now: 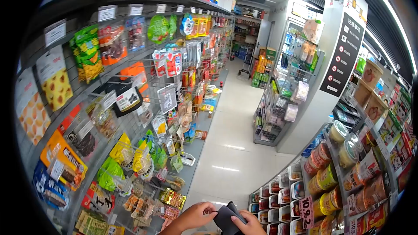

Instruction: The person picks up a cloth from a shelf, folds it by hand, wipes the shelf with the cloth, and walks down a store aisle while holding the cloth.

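Note:
Low in the head view, a dark wallet-like item is held between both hands. My right hand grips its right side, with the thumb lying on the dark surface. My left hand is at the item's upper left edge, its thumb and index finger pinched together there. Part of the item runs past the bottom of the frame. What lies inside it cannot be made out.
On the left a wall rack holds hanging snack packets. Cup noodles and tubs fill a shelf at the lower right. A white pillar stands beside a wire rack. The tiled aisle runs ahead to a cart.

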`<action>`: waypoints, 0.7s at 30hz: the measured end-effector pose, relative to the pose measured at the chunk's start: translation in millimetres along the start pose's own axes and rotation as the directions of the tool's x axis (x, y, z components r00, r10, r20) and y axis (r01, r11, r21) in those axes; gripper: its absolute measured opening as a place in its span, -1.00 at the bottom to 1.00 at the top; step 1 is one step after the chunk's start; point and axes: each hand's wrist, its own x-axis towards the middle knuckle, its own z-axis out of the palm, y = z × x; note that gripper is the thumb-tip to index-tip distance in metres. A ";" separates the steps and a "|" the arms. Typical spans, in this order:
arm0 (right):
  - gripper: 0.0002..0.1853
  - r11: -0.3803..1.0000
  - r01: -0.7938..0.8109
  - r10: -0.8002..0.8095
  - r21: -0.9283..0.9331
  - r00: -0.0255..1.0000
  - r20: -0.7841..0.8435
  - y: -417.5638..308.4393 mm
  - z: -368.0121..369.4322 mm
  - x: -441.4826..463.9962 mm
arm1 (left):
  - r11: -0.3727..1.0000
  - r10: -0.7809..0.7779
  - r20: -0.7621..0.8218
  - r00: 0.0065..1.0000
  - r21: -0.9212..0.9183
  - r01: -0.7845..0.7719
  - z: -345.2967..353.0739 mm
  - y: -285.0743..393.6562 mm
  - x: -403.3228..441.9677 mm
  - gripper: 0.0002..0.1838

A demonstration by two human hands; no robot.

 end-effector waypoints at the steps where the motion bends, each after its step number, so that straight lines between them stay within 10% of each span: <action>1: -0.64 1.000 0.020 -0.021 -0.025 0.999 -0.040 8.8 1.8 7.3 | 1.000 0.002 0.017 1.000 0.002 -0.002 -3.8 -4.8 8.9 -0.73; 4: -0.59 0.976 -0.044 0.041 -0.215 0.999 -0.018 8.4 -3.3 31.1 | 0.984 0.129 0.057 0.990 -0.126 -0.122 -16.5 -13.6 31.6 -0.74; 6: -0.53 0.973 -0.127 0.139 -0.194 0.989 0.049 10.9 -7.0 49.5 | 0.878 -0.078 0.282 0.956 -0.435 0.200 -22.6 -9.0 43.7 -0.76; 10: -0.55 0.990 0.124 -0.125 0.066 0.992 0.010 34.6 -17.2 99.3 | 0.911 -0.219 0.292 0.931 -0.282 0.302 -23.4 -7.6 78.7 -0.75; 11: -0.56 0.996 0.078 -0.081 0.047 0.995 0.061 37.4 -23.9 112.7 | 0.874 -0.045 0.187 0.981 -0.468 0.130 -17.6 -3.1 88.3 -0.74; 21: -0.21 0.997 0.053 -0.061 0.062 0.988 0.144 61.3 -114.3 241.0 | 0.875 -0.212 -0.039 0.977 -0.454 0.171 -5.8 60.7 236.0 -0.82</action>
